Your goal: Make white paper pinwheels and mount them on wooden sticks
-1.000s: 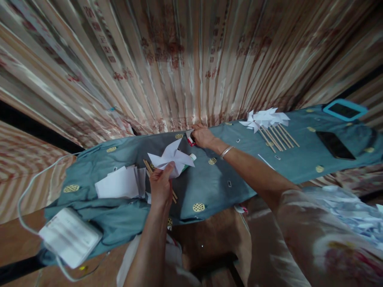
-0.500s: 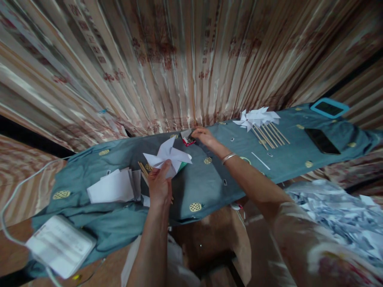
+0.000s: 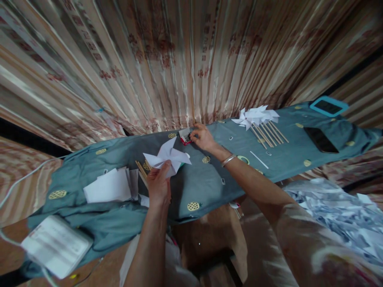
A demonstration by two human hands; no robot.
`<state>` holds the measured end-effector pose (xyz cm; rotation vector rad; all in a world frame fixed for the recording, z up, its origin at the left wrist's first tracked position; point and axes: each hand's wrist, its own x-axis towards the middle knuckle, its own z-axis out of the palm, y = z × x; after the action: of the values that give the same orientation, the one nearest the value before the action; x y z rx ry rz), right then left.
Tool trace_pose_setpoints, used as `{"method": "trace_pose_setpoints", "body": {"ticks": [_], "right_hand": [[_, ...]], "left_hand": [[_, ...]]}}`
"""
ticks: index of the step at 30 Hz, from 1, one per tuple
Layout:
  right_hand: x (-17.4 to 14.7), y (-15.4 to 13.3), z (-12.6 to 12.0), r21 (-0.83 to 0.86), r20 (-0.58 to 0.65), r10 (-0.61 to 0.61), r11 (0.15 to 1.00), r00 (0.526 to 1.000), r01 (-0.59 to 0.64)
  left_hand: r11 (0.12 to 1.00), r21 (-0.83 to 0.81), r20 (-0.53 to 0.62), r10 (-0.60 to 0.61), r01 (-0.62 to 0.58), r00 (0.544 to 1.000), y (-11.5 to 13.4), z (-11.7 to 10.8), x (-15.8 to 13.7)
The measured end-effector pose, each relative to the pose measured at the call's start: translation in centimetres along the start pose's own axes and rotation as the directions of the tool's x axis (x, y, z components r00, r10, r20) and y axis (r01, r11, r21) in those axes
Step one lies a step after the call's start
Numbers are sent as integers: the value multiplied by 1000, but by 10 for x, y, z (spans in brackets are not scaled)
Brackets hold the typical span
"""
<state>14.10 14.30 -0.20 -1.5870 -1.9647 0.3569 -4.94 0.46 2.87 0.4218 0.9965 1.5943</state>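
My left hand (image 3: 160,183) pinches a white paper pinwheel (image 3: 168,155) by its centre, thumb on top, and holds it above the cloth. Under and beside that hand lie several wooden sticks (image 3: 141,170), partly hidden. My right hand (image 3: 204,137), with a silver bangle at its wrist, is at the right edge of a small red box (image 3: 186,138) whose lid is up. Small dark metal pieces sit in the box. The fingers of my right hand are curled together at the tips; anything between them is too small to make out.
White paper sheets (image 3: 109,186) lie left, near a white box-shaped device (image 3: 57,245) with a cable. Several pinwheels on sticks (image 3: 256,117), a phone (image 3: 321,139) and a blue-framed device (image 3: 329,106) lie right. A curtain (image 3: 179,59) hangs behind the cloth-covered table (image 3: 191,181).
My right hand has drawn slightly back from over the red box, and its fingers have curled in. More of the box shows now. The left hand still holds the pinwheel.
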Motion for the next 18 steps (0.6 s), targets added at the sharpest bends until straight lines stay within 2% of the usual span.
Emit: {"method": "trace_pose_setpoints", "body": {"ticks": [3, 7, 10, 14, 18], "right_hand": [[13, -18, -3, -296, 141, -78, 948, 987, 117], [21, -30, -4, -437, 266, -97, 875, 959, 210], [23, -29, -1, -388, 271, -100, 899, 957, 204], [21, -20, 7, -146, 183, -68, 985, 981, 95], [25, -13, 13, -9, 103, -7, 1000, 995, 8]], "left_hand": [[1000, 7, -10, 4, -4, 1000, 0, 0, 1], [1000, -4, -23, -5, 4, 1000, 2, 1, 1], [1000, -15, -39, -11, 10, 999, 3, 3, 0], [1000, 6, -38, -4, 5, 999, 5, 3, -1], [1000, 1, -36, 0, 0, 999, 4, 2, 0]]}}
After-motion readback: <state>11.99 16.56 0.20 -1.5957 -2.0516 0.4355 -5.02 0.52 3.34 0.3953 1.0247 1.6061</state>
